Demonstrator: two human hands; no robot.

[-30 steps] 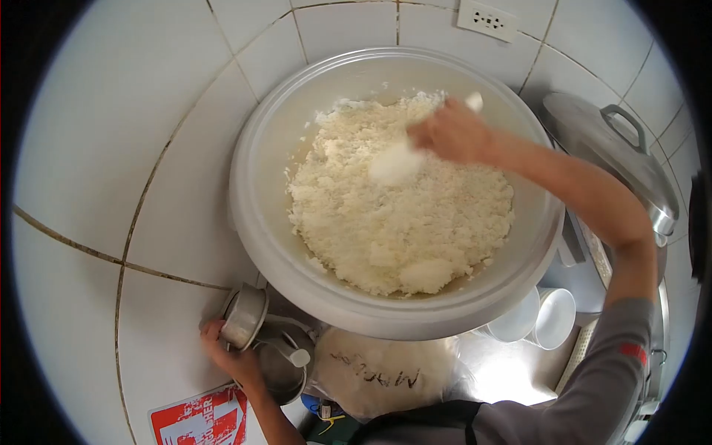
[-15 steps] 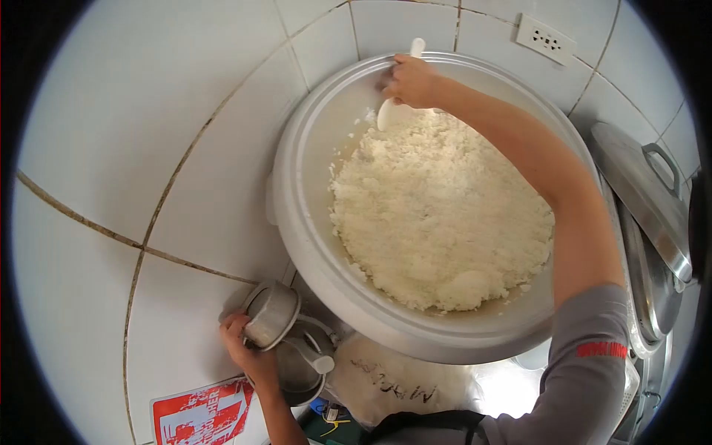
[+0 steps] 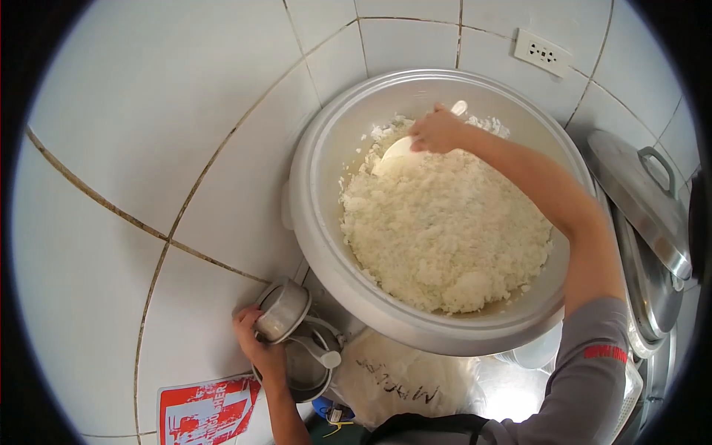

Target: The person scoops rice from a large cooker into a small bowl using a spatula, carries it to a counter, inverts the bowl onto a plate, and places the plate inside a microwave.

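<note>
A big round metal pot (image 3: 315,245) holds a broad mound of cooked white rice (image 3: 445,230). Over the far side of the rice, my right hand (image 3: 439,131) is closed round a white rice paddle (image 3: 399,148). The paddle's blade points left and down into the rice, while its handle end shows above my fingers. At the lower left, my left hand (image 3: 259,345) grips a small metal pot (image 3: 283,310) by its side. That small pot is tilted above another metal vessel (image 3: 302,367) with a white handle (image 3: 330,360).
White tiled walls stand close on the left and behind, with a power socket (image 3: 543,53) at the back. Metal lids (image 3: 638,193) lean at the right. A plastic bag with writing (image 3: 404,374) lies below the big pot. A red and white sign (image 3: 208,415) is at lower left.
My right hand has brought the rice paddle from the far rim inward, down to the rice. Some rice at the far side is loosened. My left hand keeps its hold on the small pot.
</note>
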